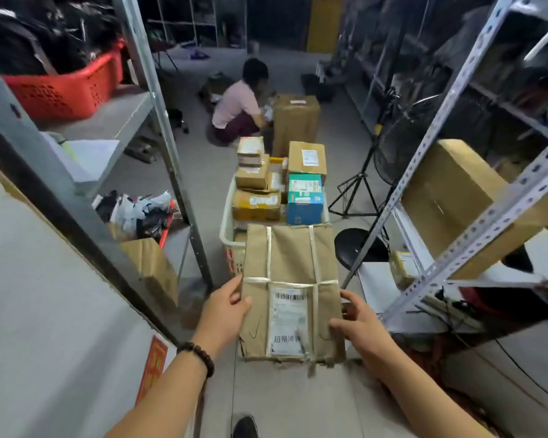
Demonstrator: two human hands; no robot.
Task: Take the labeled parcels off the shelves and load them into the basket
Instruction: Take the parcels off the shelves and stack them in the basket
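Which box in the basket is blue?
The blue box on the right side of the basket; the other boxes there are brown cardboard.

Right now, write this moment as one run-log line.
left hand: holds strapped parcel | right hand: holds it | position: at basket, near end

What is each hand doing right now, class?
Left hand: holding the strapped parcel by its left edge.
Right hand: holding the same parcel's right edge.

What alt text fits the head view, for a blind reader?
The left hand and right hand hold a strapped brown parcel with a shipping label at a white basket full of boxes between metal shelves; a person crouches beyond.
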